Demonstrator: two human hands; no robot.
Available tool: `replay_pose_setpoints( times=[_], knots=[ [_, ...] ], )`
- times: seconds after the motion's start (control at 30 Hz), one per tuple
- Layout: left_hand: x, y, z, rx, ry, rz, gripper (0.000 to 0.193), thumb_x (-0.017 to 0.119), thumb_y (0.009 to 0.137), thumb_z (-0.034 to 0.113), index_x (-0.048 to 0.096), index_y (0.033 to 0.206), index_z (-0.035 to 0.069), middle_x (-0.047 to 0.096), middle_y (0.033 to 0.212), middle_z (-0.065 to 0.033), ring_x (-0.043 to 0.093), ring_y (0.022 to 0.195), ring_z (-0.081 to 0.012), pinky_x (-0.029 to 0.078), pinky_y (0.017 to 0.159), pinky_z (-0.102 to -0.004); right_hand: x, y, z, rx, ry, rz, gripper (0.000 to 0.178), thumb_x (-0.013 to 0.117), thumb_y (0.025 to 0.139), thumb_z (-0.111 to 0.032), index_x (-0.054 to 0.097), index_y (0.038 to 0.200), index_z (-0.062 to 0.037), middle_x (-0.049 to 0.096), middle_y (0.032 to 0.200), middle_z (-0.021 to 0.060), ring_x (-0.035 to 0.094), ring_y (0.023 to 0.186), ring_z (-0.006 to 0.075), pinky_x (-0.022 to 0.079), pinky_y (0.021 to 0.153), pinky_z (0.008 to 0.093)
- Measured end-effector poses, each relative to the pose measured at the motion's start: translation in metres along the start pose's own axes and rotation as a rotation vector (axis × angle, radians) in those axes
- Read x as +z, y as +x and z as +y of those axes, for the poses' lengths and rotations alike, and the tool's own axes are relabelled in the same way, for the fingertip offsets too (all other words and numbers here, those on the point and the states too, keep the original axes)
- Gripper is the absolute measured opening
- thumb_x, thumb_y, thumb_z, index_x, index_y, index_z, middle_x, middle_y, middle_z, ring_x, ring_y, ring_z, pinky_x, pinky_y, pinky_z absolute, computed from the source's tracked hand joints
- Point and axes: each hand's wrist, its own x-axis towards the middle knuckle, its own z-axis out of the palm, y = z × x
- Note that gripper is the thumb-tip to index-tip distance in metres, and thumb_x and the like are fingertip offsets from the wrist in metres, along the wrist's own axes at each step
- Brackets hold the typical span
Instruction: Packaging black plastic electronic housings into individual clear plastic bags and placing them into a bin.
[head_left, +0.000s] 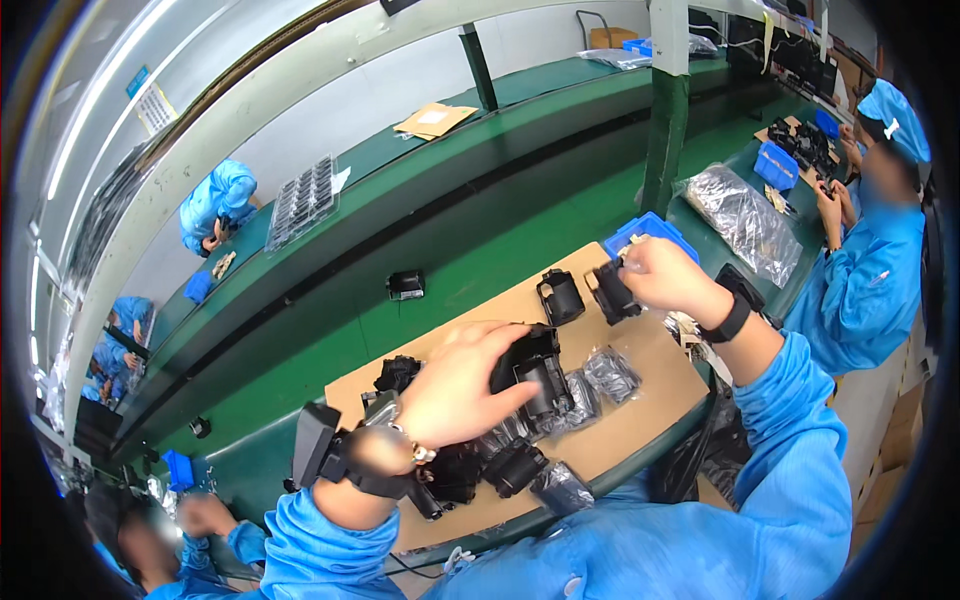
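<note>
My left hand (pixel 462 385) reaches over the middle of a brown cardboard sheet, thumb and fingers spread apart around a black plastic housing (pixel 545 385). Its palm hides part of the pile beneath. Toward the sheet's far right corner, my right hand (pixel 665 277) has its fingers closed at the upper edge of another black plastic housing (pixel 612 293), which tilts slightly. Just left of that one stands a similar housing (pixel 561 297). Several black parts in clear plastic wrap (pixel 611 374) lie near my left hand. More black housings (pixel 515 467) are heaped by my left wrist.
Behind my right hand sits a blue bin (pixel 652 230). A green post (pixel 664 150) rises beyond it. To the right, a person in blue (pixel 865 260) works by a large clear plastic bag (pixel 742 222). Another black part (pixel 406 286) lies on the green surface beyond the cardboard (pixel 650 395).
</note>
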Motion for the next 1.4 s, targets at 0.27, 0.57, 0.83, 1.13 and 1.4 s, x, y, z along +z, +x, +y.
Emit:
replay_pose_setpoints(
  times=[0.27,0.57,0.83,1.13,1.4],
  knots=[
    [-0.003,-0.022,-0.041,-0.158,0.020,-0.133,0.076,0.080,0.069,0.026,0.045,0.131,0.003,0.038,0.132,-0.0195,0.046,0.117,-0.0350,0.042,0.097,-0.0396,0.015,-0.005,-0.036,-0.194,-0.262,0.036,0.038,0.070,0.075,-0.031,0.064,0.098,-0.0019,0.064,0.076,0.0206,0.064,0.076,0.0355,0.050,0.069,0.0443],
    [-0.003,-0.029,-0.033,-0.134,0.307,-0.312,0.115,0.085,0.049,0.052,0.032,0.141,0.009,0.027,0.142,-0.0296,0.031,0.131,-0.0436,0.028,0.106,-0.0487,0.054,-0.005,-0.065,-0.616,-0.090,-0.338,0.057,0.072,0.075,-0.035,0.054,0.122,-0.0081,0.059,0.106,0.0191,0.059,0.096,0.0366,0.048,0.084,0.0419],
    [-0.003,-0.017,-0.045,-0.137,0.111,-0.223,0.087,0.078,0.059,0.031,0.043,0.135,0.012,0.039,0.135,-0.0264,0.043,0.122,-0.0400,0.037,0.103,-0.0422,0.062,0.012,-0.059,-0.445,0.118,-0.145,0.022,0.060,0.080,-0.012,0.067,0.099,-0.0043,0.064,0.080,0.0191,0.062,0.083,0.0349,0.049,0.074,0.0421],
    [0.004,-0.011,-0.043,-0.067,0.195,-0.222,0.075,0.078,0.059,0.027,0.047,0.125,0.012,0.040,0.134,-0.0226,0.048,0.116,-0.0391,0.042,0.097,-0.0410,0.050,0.026,-0.048,-0.619,-0.035,-0.205,0.037,0.057,0.073,0.002,0.066,0.108,-0.0044,0.066,0.089,0.0199,0.062,0.084,0.0353,0.049,0.075,0.0403],
    [0.009,-0.025,-0.044,0.002,0.201,-0.177,0.065,0.077,0.061,0.025,0.052,0.120,0.012,0.040,0.134,-0.0248,0.046,0.118,-0.0411,0.040,0.098,-0.0426,0.036,0.054,-0.099,-0.653,-0.122,-0.315,0.032,0.061,0.071,-0.001,0.068,0.103,-0.0045,0.067,0.092,0.0187,0.064,0.089,0.0340,0.050,0.079,0.0397]
  ],
)
